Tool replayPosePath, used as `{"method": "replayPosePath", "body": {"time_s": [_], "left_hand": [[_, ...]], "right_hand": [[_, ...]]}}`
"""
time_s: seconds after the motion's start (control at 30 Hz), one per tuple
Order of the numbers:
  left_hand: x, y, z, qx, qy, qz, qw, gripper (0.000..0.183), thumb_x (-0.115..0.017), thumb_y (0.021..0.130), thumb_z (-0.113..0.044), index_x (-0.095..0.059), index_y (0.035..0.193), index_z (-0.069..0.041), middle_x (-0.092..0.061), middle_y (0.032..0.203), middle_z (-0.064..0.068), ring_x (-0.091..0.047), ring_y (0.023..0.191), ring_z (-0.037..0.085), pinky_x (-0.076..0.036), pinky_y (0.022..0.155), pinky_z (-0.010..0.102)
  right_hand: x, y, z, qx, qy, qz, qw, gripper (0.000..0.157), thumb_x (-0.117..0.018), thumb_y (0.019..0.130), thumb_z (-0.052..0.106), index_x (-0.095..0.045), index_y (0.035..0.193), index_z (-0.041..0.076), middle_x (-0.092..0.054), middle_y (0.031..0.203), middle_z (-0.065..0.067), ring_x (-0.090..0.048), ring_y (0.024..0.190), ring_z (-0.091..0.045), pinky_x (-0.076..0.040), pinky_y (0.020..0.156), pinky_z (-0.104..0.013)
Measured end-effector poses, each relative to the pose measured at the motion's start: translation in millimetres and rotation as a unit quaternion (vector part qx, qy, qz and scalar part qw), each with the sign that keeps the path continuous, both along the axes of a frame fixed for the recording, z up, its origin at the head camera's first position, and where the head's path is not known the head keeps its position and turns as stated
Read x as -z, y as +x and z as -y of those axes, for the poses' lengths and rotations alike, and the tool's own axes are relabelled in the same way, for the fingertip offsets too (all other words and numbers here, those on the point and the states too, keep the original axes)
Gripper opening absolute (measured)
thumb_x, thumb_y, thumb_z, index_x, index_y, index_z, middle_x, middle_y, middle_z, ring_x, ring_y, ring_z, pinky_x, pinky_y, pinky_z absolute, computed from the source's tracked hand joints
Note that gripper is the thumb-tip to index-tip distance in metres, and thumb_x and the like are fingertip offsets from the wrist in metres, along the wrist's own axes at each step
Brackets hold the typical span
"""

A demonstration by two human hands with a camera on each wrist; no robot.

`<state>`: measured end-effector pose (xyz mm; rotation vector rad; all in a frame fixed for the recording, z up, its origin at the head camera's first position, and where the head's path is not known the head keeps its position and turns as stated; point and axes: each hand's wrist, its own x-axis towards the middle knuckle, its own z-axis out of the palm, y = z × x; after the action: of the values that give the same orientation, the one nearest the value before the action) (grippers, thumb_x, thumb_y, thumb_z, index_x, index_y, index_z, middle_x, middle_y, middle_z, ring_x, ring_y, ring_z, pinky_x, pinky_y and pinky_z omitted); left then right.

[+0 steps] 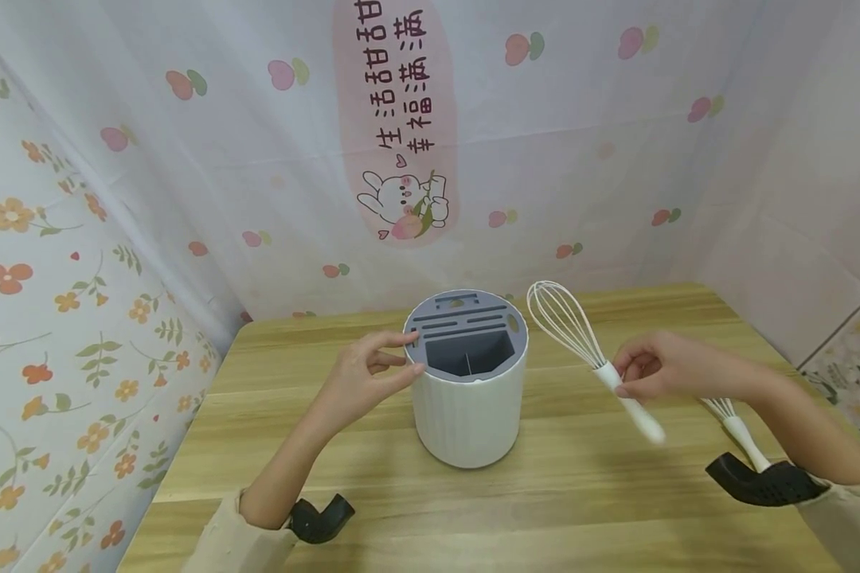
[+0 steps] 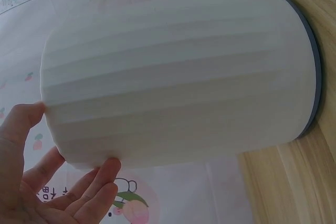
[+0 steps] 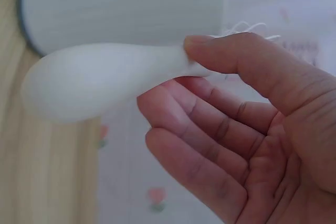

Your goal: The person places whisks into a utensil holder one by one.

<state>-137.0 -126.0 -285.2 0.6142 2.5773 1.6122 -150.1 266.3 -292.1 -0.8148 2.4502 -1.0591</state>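
Note:
A white ribbed utensil holder [image 1: 467, 422] with a grey slotted top [image 1: 447, 322] stands upright on the wooden table. My left hand [image 1: 361, 374] touches its left rim, thumb and fingers spread apart; in the left wrist view the fingertips [image 2: 110, 167] rest against the white wall. Right of the holder, my right hand [image 1: 648, 366] pinches a white whisk [image 1: 605, 372] by its handle near the wires, holding it in the air. The whisk tilts, wire loops up toward the holder and handle end down to the right. The right wrist view shows its rounded handle [image 3: 89, 80] close up.
A second white whisk [image 1: 741, 438] lies on the table [image 1: 315, 446] at the right, partly hidden by my right forearm. Patterned curtains [image 1: 258, 159] hang behind the table and along the left side. Black wrist mounts [image 1: 322, 519] sit on both sleeves.

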Motion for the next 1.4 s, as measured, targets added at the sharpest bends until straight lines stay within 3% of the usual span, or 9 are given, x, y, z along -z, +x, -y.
{"method": "replayPosePath", "body": {"time_s": [0.23, 0.43, 0.67, 0.93, 1.13, 1.4], "left_hand": [[-0.2, 1.0, 4, -0.003, 0.004, -0.002, 1.0000, 0.040, -0.068, 0.083, -0.012, -0.058, 0.120, -0.004, -0.050, 0.130, 0.008, -0.060, 0.101, 0.027, -0.050, 0.079, 0.038], [1.3, 1.1, 6, -0.010, 0.003, -0.001, 0.9999, 0.039, -0.068, 0.083, -0.013, -0.059, 0.120, -0.005, -0.051, 0.130, 0.007, -0.060, 0.101, 0.026, -0.050, 0.079, 0.039], [2.9, 1.0, 7, -0.011, 0.006, 0.002, 0.9999, 0.040, -0.068, 0.083, -0.012, -0.058, 0.121, -0.004, -0.050, 0.130, 0.009, -0.060, 0.102, 0.028, -0.049, 0.080, 0.039], [31.9, -18.5, 13, -0.007, 0.010, -0.002, 0.9999, 0.043, -0.071, 0.081, -0.023, -0.060, 0.121, -0.016, -0.051, 0.128, 0.003, -0.060, 0.102, 0.023, -0.052, 0.073, 0.036], [34.3, -22.8, 11, 0.000, 0.002, -0.025, 0.9997, 0.041, -0.072, 0.079, -0.032, -0.062, 0.118, -0.022, -0.052, 0.125, -0.002, -0.061, 0.099, 0.020, -0.052, 0.070, 0.034], [31.5, -22.1, 11, -0.008, 0.010, -0.034, 0.9993, 0.038, -0.073, 0.078, -0.026, -0.062, 0.114, -0.016, -0.057, 0.117, 0.000, -0.062, 0.096, 0.019, -0.052, 0.070, 0.033]], "right_hand": [[-42.8, -3.6, 47, -0.050, 0.016, -0.082, 0.995, 0.013, -0.070, 0.081, 0.016, -0.065, 0.089, 0.006, -0.064, 0.074, 0.007, -0.062, 0.067, -0.009, -0.051, 0.061, -0.026], [-74.2, -11.0, 85, -0.078, 0.029, -0.095, 0.992, 0.015, -0.071, 0.081, 0.016, -0.066, 0.090, 0.005, -0.065, 0.075, 0.007, -0.062, 0.068, -0.010, -0.052, 0.065, -0.027], [-94.8, -23.1, 127, -0.116, 0.043, -0.104, 0.987, 0.009, -0.069, 0.081, 0.013, -0.066, 0.088, 0.009, -0.064, 0.076, 0.005, -0.062, 0.069, -0.010, -0.051, 0.067, -0.029], [-100.8, -43.0, 169, -0.162, 0.065, -0.109, 0.979, 0.008, -0.068, 0.080, 0.011, -0.064, 0.087, 0.010, -0.064, 0.080, 0.003, -0.062, 0.074, -0.011, -0.051, 0.068, -0.028], [-91.3, -64.3, 191, -0.212, 0.084, -0.132, 0.965, 0.008, -0.068, 0.079, 0.012, -0.064, 0.085, 0.010, -0.064, 0.080, 0.004, -0.061, 0.074, -0.009, -0.051, 0.069, -0.026], [-79.8, -71.2, 204, -0.244, 0.120, -0.093, 0.958, 0.012, -0.070, 0.078, 0.010, -0.060, 0.083, 0.007, -0.063, 0.080, 0.001, -0.061, 0.073, -0.010, -0.051, 0.067, -0.024]]}}
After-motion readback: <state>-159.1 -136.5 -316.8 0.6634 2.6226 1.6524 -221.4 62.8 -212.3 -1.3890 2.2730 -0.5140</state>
